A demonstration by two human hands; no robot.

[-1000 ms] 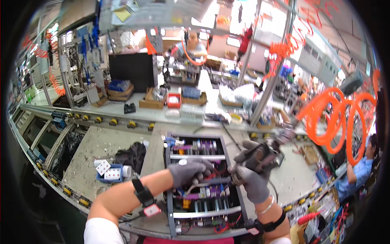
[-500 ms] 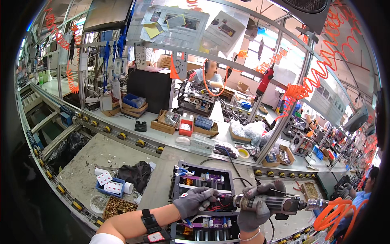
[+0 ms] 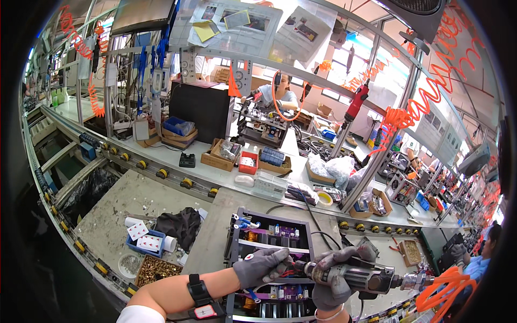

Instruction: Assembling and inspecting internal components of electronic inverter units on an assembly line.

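Observation:
A grey-gloved right hand of mine (image 3: 336, 277) wraps round a grey pneumatic driver (image 3: 369, 279), held nearly level with its nose pointing left. Close to that nose, my left hand (image 3: 261, 267), also grey-gloved, has its fingers pinched together; whatever they hold is too small or hidden. Both hands are over an open black metal case (image 3: 273, 219) with purple circuit boards, wires and coils inside. A second, similar open case (image 3: 269, 308) lies nearer me, partly below the left forearm. An orange coiled air hose (image 3: 447, 290) runs from the driver's rear end.
Left of the cases sit a box of brass-coloured fasteners (image 3: 156, 270), a round tub of small parts (image 3: 129, 265), a blue bin with labels (image 3: 145, 242) and a black cloth (image 3: 179, 227). A roller rail (image 3: 161, 173) crosses ahead. Across the bench works another person (image 3: 280, 97).
The driver's nose has shifted slightly left, closer to my left fingers. My left hand stays pinched at nearly the same spot over the case. The view has tilted a little.

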